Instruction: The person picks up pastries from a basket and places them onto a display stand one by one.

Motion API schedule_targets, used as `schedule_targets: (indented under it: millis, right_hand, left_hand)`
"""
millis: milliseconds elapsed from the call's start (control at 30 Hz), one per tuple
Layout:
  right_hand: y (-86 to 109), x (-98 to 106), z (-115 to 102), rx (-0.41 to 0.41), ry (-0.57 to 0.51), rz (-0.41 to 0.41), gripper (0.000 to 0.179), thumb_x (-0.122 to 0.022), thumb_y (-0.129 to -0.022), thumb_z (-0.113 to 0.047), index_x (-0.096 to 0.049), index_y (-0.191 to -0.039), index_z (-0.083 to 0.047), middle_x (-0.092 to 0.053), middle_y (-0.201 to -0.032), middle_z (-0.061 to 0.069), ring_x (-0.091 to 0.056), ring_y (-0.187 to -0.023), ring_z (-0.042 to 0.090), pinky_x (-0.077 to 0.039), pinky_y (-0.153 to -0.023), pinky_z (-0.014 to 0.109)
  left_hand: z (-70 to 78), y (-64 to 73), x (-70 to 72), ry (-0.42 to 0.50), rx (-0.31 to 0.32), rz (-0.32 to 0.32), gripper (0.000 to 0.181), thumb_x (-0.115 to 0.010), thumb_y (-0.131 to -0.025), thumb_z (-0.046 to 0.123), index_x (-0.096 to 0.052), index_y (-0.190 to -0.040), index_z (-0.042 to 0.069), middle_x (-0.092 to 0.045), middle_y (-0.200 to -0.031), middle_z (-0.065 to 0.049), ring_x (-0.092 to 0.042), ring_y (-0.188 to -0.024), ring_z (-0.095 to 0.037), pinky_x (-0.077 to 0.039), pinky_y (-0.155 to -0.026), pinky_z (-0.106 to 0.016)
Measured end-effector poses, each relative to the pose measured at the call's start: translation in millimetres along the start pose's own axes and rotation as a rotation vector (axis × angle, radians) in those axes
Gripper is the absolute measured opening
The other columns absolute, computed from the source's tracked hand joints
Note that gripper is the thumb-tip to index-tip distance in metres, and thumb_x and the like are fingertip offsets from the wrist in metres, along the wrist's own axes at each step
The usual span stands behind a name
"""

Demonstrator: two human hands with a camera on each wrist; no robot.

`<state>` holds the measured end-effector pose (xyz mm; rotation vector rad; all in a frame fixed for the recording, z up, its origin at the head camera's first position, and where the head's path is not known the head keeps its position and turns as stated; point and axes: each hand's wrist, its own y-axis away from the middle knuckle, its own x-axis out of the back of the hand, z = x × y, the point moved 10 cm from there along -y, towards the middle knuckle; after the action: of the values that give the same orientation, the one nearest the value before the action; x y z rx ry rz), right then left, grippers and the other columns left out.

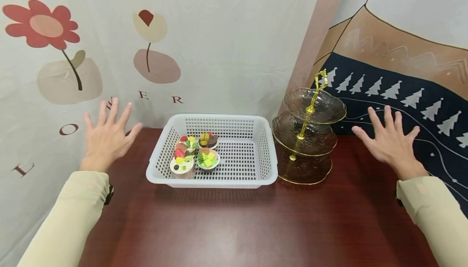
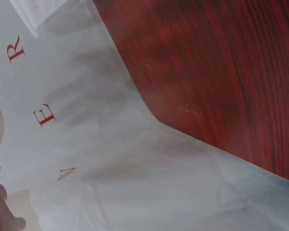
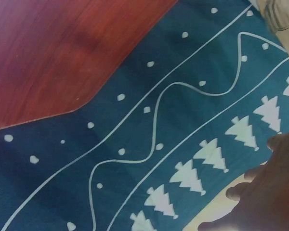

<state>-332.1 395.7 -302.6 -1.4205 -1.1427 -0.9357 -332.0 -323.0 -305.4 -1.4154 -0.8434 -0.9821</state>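
Observation:
My left hand (image 1: 109,136) is raised with fingers spread, left of a white plastic basket (image 1: 234,184), touching nothing. Across the table, my right hand (image 1: 393,143) is likewise held up with spread fingers and nothing in it. It is nearest to a three-tier stand (image 1: 303,143) of dark clear plates with gold rims and a gold handle. Several small toy cakes sit in the basket's left half: a round white-topped one (image 1: 182,166), a cup with green and yellow cubes (image 1: 208,160), a brown one (image 1: 209,140) and a fruit-topped one (image 1: 187,143).
The dark red wooden table (image 1: 226,226) spreads in front of the basket. A pale cloth (image 1: 234,47) with printed flowers hangs behind it. At the right hangs a dark cloth (image 1: 406,108) with white trees. The stand is close against the basket's right side.

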Motion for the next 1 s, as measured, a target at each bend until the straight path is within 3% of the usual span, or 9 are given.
schedule_targets:
  millis: [200,367,500,633,833,1000]
  right_hand:
    - [6.8,1,-22,0.048,0.008,-0.005,0.086,-0.033,-0.097,-0.067,-0.004,-0.161,-0.016,0.006,-0.162,0.029,0.009,-0.145,0.053,0.01,-0.097,0.081]
    - [17.1,2,-47,0.113,0.002,0.004,0.085,-0.04,-0.097,-0.064,-0.015,-0.16,-0.011,-0.013,-0.161,0.03,-0.006,-0.147,0.052,0.004,-0.104,0.076]
    - [25.4,0,-73,0.179,-0.019,-0.001,0.085,-0.047,-0.096,-0.061,-0.023,-0.158,-0.007,-0.025,-0.156,0.03,-0.017,-0.144,0.05,-0.006,-0.106,0.073]
    - [32.2,-3,-98,0.243,-0.04,-0.009,0.083,-0.051,-0.096,-0.059,-0.031,-0.154,-0.003,-0.03,-0.155,0.027,-0.022,-0.144,0.048,-0.012,-0.107,0.07]
    - [40.4,-10,-127,0.312,-0.041,-0.032,0.08,-0.053,-0.095,-0.058,-0.037,-0.151,-0.003,-0.032,-0.156,0.024,-0.024,-0.145,0.044,-0.016,-0.109,0.066]
    - [47.5,-14,-149,0.379,-0.038,-0.018,0.078,-0.055,-0.094,-0.058,-0.038,-0.152,-0.008,-0.035,-0.155,0.021,-0.03,-0.143,0.042,-0.021,-0.11,0.063]
  left_hand:
    - [14.0,2.3,-0.9,-0.002,-0.049,-0.017,0.07,-0.04,-0.102,0.054,-0.023,-0.159,0.017,-0.011,-0.164,-0.02,0.001,-0.151,-0.042,0.003,-0.106,-0.073]
    - [31.3,8.7,-2.2,0.015,-0.133,-0.036,0.07,-0.043,-0.102,0.052,-0.022,-0.16,0.02,-0.013,-0.165,-0.018,-0.006,-0.149,-0.043,-0.002,-0.107,-0.073]
    - [46.1,18.0,-6.9,0.045,-0.201,-0.086,0.069,-0.044,-0.102,0.052,-0.024,-0.159,0.02,-0.013,-0.165,-0.015,-0.01,-0.149,-0.043,-0.006,-0.107,-0.072]
    - [61.3,28.4,-14.0,0.066,-0.266,-0.129,0.068,-0.047,-0.101,0.051,-0.03,-0.158,0.018,-0.018,-0.164,-0.016,-0.015,-0.148,-0.043,-0.012,-0.107,-0.071]
    - [80.0,46.6,-17.9,0.051,-0.352,-0.132,0.064,-0.054,-0.098,0.049,-0.043,-0.151,0.015,-0.032,-0.159,-0.018,-0.026,-0.144,-0.045,-0.02,-0.105,-0.068]
    - [87.0,60.1,-26.5,0.054,-0.365,-0.223,0.066,-0.053,-0.098,0.054,-0.044,-0.151,0.016,-0.031,-0.159,-0.017,-0.027,-0.144,-0.044,-0.019,-0.107,-0.068]
